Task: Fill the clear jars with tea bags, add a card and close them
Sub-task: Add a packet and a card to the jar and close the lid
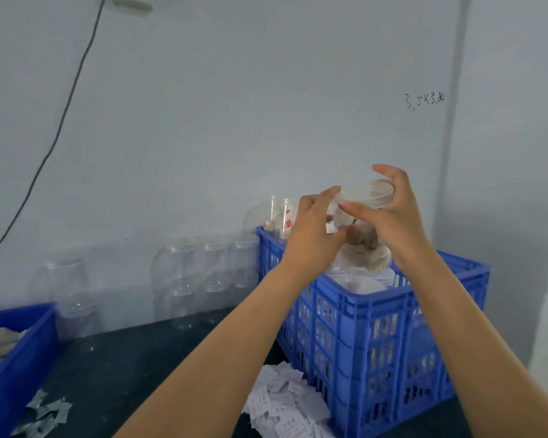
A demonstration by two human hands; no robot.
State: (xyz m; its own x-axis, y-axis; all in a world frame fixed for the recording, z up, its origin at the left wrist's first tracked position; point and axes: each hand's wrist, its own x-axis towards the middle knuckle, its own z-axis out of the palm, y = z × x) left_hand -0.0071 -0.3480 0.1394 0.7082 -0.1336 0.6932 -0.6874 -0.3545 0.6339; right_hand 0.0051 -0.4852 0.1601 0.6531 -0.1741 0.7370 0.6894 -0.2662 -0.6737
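Both hands (355, 222) above crate rim (370, 295)

Even, cool, diffuse light; no hard shadows. Pale wall (234, 105) evenly lit, slightly bluish cast. Whole frame soft, motion-blurred: both hands smeared at the fingertips, empty clear jars (184, 279) at centre left ghosted. Wide-angle bending at edges: cable (67, 112) at upper left curves.

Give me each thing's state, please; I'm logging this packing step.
Left hand: grips the held jar.
Right hand: holds the lid.
Lid: clear, above the jar, not seated.
Held jar: open, over the crate.
Crate: holds filled jars.
Empty jars: stacked, lidless.
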